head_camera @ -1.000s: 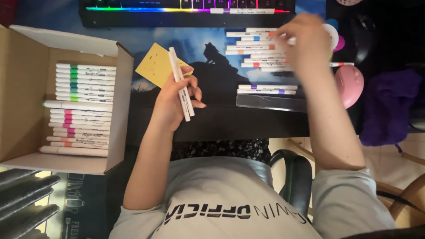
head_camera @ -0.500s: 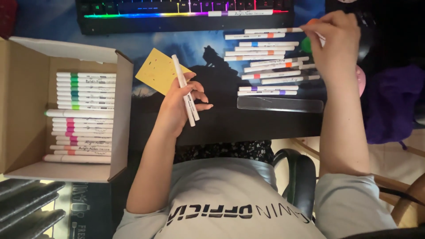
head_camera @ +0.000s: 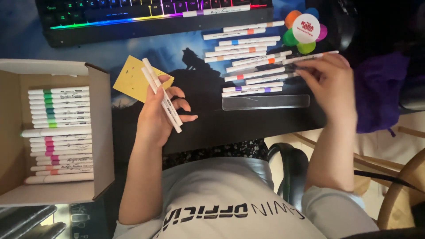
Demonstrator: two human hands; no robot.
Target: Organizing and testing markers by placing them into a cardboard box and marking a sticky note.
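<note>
My left hand [head_camera: 157, 117] is shut on two white markers [head_camera: 161, 96], holding them slanted above the dark desk mat. My right hand [head_camera: 330, 82] sits at the right end of a row of white markers with coloured bands [head_camera: 248, 57] lying on the mat. Its fingers curl around one white marker [head_camera: 310, 56] at the edge of that row. An open cardboard box [head_camera: 101, 132] at the left holds several more markers [head_camera: 59, 128], stacked with green bands above and pink bands below.
A yellow card [head_camera: 130, 79] lies by my left hand. A clear plastic strip [head_camera: 265, 102] lies below the marker row. A backlit keyboard [head_camera: 133, 15] runs along the far edge. A flower-shaped multi-colour highlighter [head_camera: 305, 28] and a purple cloth [head_camera: 380, 97] are on the right.
My right hand came down from the upper right to the right end of the marker row. The view shifted, uncovering the flower-shaped highlighter. My left hand keeps its two markers.
</note>
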